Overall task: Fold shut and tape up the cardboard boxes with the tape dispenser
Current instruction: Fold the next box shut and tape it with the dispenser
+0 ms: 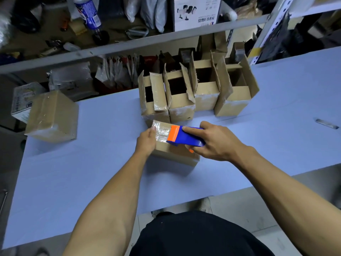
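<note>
Standing at the near edge of a pale blue table [73, 182], a person worked on a small closed cardboard box [171, 152] that sat a little toward the far edge from the table's middle. The left hand [146, 141] gripped the box's left end, thumb pressed onto the taped top, apparently to pin the box and the start of the tape so neither slid. The right hand [212, 143] was wrapped around a blue and orange tape dispenser [184, 137], its fingers clamped on the body, with the orange front end lying against the box top; shiny clear tape [161, 133] covered the top between the thumb and that orange end. Judging from this, a strip was being laid along the closing seam, with most of the box top under the dispenser not yet covered. Just behind this box, toward the table's far edge, four open boxes [195, 89] stood side by side with flaps upright, probably waiting their turn. A sealed box [52, 115] rested at the table's far left corner, overhanging the edge, seemingly set aside as finished. A small dark object [326, 123] lay near the right edge; what it was could not be told.
</note>
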A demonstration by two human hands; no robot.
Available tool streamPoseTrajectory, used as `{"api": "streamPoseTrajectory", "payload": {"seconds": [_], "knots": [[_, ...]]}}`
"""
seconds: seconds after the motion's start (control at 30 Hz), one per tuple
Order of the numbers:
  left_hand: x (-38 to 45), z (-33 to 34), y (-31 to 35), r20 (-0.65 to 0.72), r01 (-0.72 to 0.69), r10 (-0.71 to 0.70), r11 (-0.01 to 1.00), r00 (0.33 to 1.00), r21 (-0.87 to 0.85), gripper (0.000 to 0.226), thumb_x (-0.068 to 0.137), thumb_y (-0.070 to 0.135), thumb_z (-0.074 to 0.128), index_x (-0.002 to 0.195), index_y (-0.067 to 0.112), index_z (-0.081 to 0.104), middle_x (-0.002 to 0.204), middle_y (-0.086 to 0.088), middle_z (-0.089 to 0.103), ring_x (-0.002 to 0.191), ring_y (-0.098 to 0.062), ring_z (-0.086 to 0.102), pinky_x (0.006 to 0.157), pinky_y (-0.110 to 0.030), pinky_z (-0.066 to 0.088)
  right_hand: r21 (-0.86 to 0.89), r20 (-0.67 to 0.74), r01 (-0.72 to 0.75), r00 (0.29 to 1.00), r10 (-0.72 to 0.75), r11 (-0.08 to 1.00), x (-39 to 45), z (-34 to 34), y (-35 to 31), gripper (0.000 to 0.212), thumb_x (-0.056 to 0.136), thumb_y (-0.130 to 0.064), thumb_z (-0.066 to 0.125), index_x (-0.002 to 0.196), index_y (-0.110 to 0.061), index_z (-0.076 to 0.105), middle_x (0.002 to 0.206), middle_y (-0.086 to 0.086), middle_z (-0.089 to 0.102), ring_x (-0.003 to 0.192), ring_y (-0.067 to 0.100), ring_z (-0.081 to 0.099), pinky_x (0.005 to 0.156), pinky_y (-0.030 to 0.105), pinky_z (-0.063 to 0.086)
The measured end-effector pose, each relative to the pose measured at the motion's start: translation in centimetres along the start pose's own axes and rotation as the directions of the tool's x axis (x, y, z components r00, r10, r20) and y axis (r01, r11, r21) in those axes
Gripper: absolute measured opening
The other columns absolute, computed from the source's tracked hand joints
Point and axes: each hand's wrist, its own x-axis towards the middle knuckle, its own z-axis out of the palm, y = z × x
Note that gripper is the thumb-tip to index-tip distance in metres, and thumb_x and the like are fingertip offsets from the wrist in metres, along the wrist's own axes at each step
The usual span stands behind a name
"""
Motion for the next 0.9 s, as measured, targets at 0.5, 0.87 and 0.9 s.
{"api": "streamPoseTrajectory", "payload": {"seconds": [0.5, 0.87, 0.9], "knots": [[-0.3, -0.1, 0.2, -0.039, 0.070, -0.072, 0.997, 0.997, -0.041, 0.048, 0.102, 0.052, 0.036, 0.113, 0.016, 0.067, 0.114, -0.010, 0.066, 0.106, -0.030, 0.060, 0.097, -0.048, 0.052, 0.088, -0.035, -0.142, 0.989, 0.145, 0.986, -6.4, 2.0, 7.5, 0.063, 0.084, -0.056, 0.064, 0.143, -0.045, 0.046, 0.088, -0.009, 0.045, 0.069, 0.015, 0.045, 0.059, 0.026, 0.036], [-0.8, -0.2, 0.7, -0.034, 0.076, -0.076, 0.997, 0.997, -0.004, 0.050, 0.101, 0.055, 0.036, 0.113, 0.017, 0.067, 0.111, -0.008, 0.068, 0.104, -0.029, 0.062, 0.093, -0.048, 0.054, 0.126, -0.074, -0.111, 0.990, 0.121, 0.986, -6.5, 2.0, 8.6, 0.063, 0.085, -0.051, 0.069, 0.143, -0.043, 0.047, 0.089, -0.007, 0.046, 0.070, 0.016, 0.044, 0.057, 0.027, 0.034], [-0.8, -0.2, 0.7, -0.035, 0.073, -0.073, 0.997, 0.997, 0.004, 0.049, 0.101, 0.055, 0.036, 0.113, 0.018, 0.066, 0.111, -0.008, 0.067, 0.104, -0.030, 0.061, 0.093, -0.048, 0.054, 0.123, -0.080, -0.100, 0.991, 0.110, 0.987, -6.5, 1.8, 8.6, 0.063, 0.085, -0.050, 0.070, 0.143, -0.042, 0.047, 0.088, -0.007, 0.045, 0.069, 0.016, 0.044, 0.057, 0.027, 0.034]]}}
